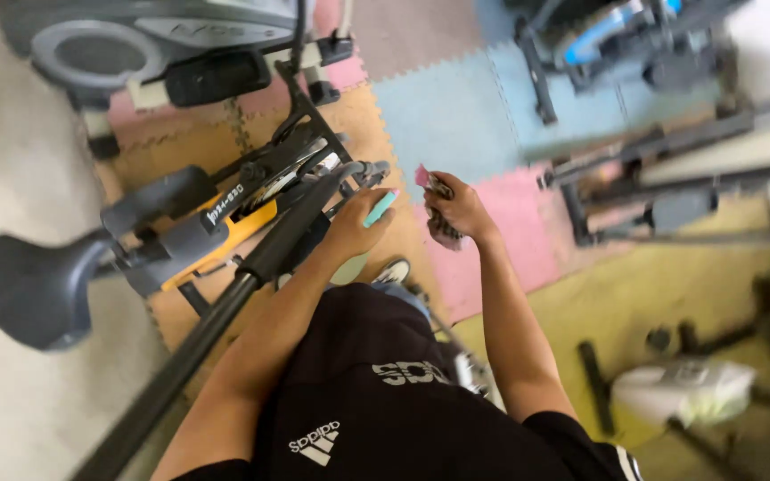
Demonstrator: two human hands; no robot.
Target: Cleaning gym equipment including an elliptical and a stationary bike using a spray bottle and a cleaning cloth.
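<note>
Left hand (354, 223) — closed around a teal bottle (380, 208), beside the black bar (251, 267). Right hand (461, 207) — clenched on a dark cloth (443, 230). Risk: the bottle may slip, the grip being shared with the bar.

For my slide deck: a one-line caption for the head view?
Left hand holds a teal bottle near an exercise bike; right hand grips a cloth.
</note>
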